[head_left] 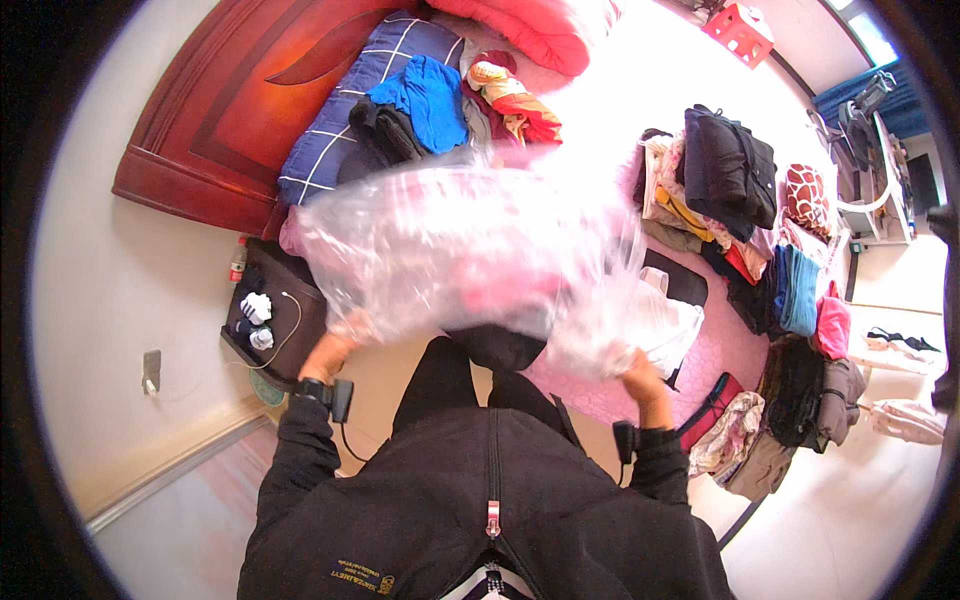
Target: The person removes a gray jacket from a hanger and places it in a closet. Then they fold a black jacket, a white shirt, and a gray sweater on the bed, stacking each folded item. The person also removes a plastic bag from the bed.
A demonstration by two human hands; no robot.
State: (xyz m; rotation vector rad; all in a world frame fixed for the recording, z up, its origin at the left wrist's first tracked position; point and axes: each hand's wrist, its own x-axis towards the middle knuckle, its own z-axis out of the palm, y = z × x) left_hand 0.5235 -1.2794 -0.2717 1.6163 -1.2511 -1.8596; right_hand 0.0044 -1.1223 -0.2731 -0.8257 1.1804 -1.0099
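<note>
Stretched out in front of me is a large clear plastic bag (465, 240), blurred by motion. At its near left edge my left hand (335, 349) grips the plastic. My right hand (637, 375) holds the near right edge. Pink fabric shows through or beneath the film; I cannot tell whether it is inside. Just past the bag's right side lies a white garment (671, 326) on the pink quilted bed cover (600, 390). A dark rounded item (499, 349) shows below the bag, near my knees.
Stacked folded clothes (727, 169) line the bed's right side. A blue checked pillow (315, 161) carries a blue garment (427, 97) beside the red wooden headboard (277, 67). The dark nightstand (277, 300) at left bears rolled socks (257, 307), a cable and a bottle (238, 260).
</note>
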